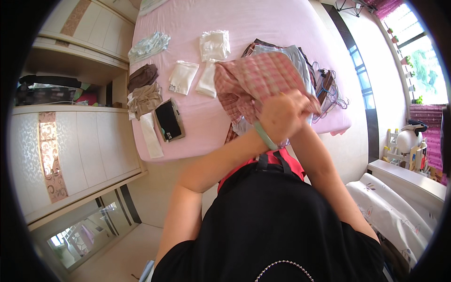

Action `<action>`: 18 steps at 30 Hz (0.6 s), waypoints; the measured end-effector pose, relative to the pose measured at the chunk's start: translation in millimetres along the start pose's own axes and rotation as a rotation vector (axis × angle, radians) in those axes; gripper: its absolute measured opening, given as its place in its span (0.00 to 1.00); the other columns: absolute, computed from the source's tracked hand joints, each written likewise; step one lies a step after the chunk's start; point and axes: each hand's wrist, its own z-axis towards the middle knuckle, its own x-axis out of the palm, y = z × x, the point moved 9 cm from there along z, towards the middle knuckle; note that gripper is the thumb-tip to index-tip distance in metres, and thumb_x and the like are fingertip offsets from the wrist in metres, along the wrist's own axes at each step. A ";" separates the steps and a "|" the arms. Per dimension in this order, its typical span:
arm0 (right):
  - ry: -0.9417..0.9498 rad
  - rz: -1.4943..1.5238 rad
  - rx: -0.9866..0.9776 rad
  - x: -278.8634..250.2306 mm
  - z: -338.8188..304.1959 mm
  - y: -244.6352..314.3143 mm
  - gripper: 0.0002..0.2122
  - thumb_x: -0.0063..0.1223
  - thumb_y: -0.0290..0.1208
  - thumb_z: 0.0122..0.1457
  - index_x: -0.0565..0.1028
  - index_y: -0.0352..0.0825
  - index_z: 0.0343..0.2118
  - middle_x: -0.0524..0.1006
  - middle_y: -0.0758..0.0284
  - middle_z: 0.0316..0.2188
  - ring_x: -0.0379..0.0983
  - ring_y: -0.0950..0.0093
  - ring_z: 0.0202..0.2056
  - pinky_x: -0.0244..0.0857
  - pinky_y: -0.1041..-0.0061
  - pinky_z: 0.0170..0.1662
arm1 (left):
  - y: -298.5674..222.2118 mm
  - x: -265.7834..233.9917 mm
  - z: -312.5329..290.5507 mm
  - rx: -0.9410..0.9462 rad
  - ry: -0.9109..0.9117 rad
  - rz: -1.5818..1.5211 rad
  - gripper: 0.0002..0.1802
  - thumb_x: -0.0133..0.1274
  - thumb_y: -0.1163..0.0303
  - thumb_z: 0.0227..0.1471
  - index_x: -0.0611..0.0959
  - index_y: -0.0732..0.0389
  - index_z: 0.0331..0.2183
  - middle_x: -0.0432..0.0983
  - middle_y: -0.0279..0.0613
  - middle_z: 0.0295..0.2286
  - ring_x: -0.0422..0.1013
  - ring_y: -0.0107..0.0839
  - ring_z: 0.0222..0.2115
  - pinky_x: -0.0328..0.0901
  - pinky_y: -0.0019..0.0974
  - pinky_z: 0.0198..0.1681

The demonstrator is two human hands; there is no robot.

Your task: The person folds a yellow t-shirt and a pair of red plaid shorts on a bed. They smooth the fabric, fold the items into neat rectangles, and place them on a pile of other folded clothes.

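Observation:
A pink checked garment [268, 70] hangs in loose folds over the near right part of the bed. My left hand [279, 115], a pale green bangle at its wrist, is closed on its near edge. My right hand [303, 120] comes up beside and partly behind the left one, close to the garment's right corner; its fingers are mostly hidden and blurred. Under and beyond the checked garment lies a pile of clothes, with a light grey-blue piece [300, 58] and dark edges showing.
The bed [188, 134] has a pink sheet. White folded garments [183, 77], a black folded piece [168, 120] and brown clothes [145, 96] lie to the left. Several wire hangers [331, 91] rest at the right edge. An open wardrobe [75, 136] stands left; a white patterned cloth [385, 207] lies right.

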 end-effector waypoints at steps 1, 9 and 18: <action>0.023 -0.012 0.003 -5.6 -15.4 4.7 0.14 0.43 0.34 0.65 0.71 0.29 0.47 0.73 0.63 0.42 0.71 0.73 0.44 0.64 0.72 0.47 | -14.8 9.4 -5.9 -0.011 0.091 -0.037 0.09 0.60 0.68 0.43 0.81 0.56 0.31 0.73 0.42 0.29 0.73 0.42 0.32 0.68 0.43 0.32; 0.057 -0.011 0.014 -44.1 -81.7 28.4 0.14 0.44 0.34 0.65 0.71 0.30 0.47 0.73 0.63 0.43 0.70 0.72 0.45 0.64 0.72 0.48 | -45.5 11.8 -17.4 0.042 0.216 -0.231 0.15 0.61 0.69 0.42 0.79 0.58 0.36 0.72 0.43 0.33 0.72 0.46 0.36 0.68 0.44 0.38; -0.141 0.053 0.033 -49.8 22.2 3.7 0.14 0.44 0.34 0.65 0.71 0.30 0.47 0.73 0.64 0.43 0.70 0.72 0.45 0.63 0.71 0.49 | 84.7 0.5 -1.1 -0.280 -0.115 -0.078 0.12 0.56 0.69 0.51 0.78 0.65 0.38 0.77 0.55 0.30 0.75 0.51 0.31 0.67 0.44 0.36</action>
